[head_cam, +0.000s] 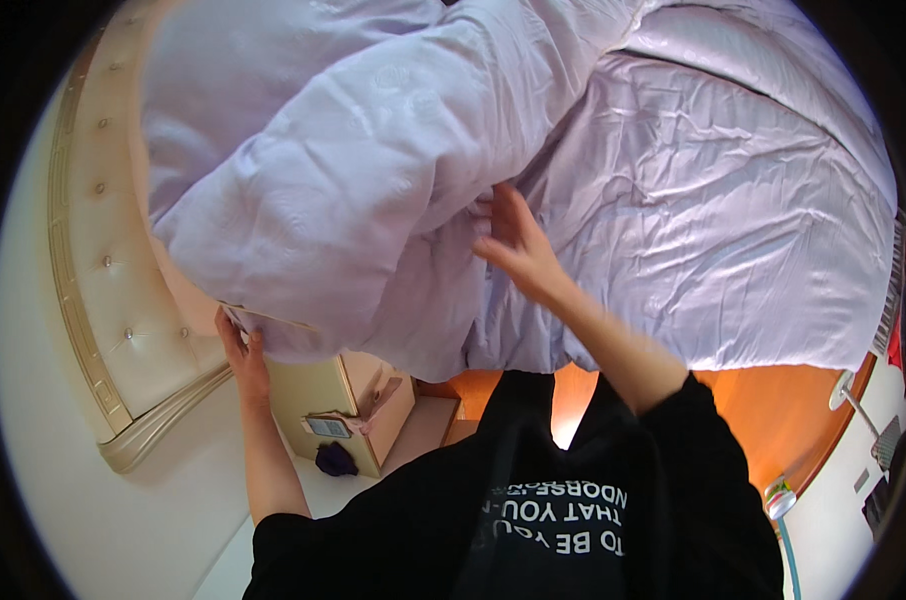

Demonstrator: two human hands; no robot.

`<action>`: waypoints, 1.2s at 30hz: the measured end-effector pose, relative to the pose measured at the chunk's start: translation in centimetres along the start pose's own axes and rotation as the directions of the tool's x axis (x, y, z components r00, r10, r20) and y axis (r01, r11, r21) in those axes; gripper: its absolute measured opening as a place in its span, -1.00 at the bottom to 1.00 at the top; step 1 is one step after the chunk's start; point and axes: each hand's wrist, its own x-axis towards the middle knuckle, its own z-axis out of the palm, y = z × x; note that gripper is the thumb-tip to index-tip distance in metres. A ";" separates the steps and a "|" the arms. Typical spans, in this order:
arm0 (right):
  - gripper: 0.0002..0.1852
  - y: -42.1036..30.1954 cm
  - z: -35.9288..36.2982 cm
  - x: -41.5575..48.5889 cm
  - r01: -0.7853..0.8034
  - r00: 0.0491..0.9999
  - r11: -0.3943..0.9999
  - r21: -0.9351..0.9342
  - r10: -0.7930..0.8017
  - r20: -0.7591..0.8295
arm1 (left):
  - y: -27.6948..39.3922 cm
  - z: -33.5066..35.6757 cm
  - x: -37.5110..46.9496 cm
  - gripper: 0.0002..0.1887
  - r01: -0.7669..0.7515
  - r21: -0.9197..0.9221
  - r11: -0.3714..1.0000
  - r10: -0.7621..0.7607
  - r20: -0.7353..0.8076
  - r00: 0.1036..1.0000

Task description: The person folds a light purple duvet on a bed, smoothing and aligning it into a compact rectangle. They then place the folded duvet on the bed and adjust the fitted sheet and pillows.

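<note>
A puffy pale lilac duvet (333, 180) lies bunched and folded over the left part of the bed. My left hand (243, 352) is at the duvet's lower left corner, near the headboard, with fingers around the hanging fabric edge. My right hand (516, 244) is at the duvet's right side fold, fingers spread and slightly blurred, the fingertips partly against the fabric. Right of it spreads a wrinkled lilac sheet or cover (708, 217), which hangs over the near edge of the bed.
A tufted cream headboard (134, 277) stands at the left. Below the duvet is a bedside cabinet (310, 390) with a phone-like item (329, 427) and a dark cloth (336, 458). Wooden floor (760, 412) shows below the bed; a container (780, 497) stands lower right.
</note>
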 end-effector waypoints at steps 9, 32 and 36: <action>-0.09 -7.6 3.5 7.2 0.066 0.984 0.983 -0.168 -0.036 0.176 | 7.6 -4.3 6.6 -0.63 0.084 0.435 0.897 0.078 -0.341 0.937; -0.37 -6.3 -17.7 14.7 -0.171 0.902 0.981 0.086 0.191 -0.388 | 17.8 9.0 -1.4 -0.40 0.463 -0.690 0.556 -0.112 0.490 0.865; -0.34 -6.7 -17.9 20.0 -0.198 0.879 0.975 0.096 0.220 -0.424 | 22.1 11.0 0.4 -0.39 0.644 -0.718 0.265 -0.206 0.610 0.765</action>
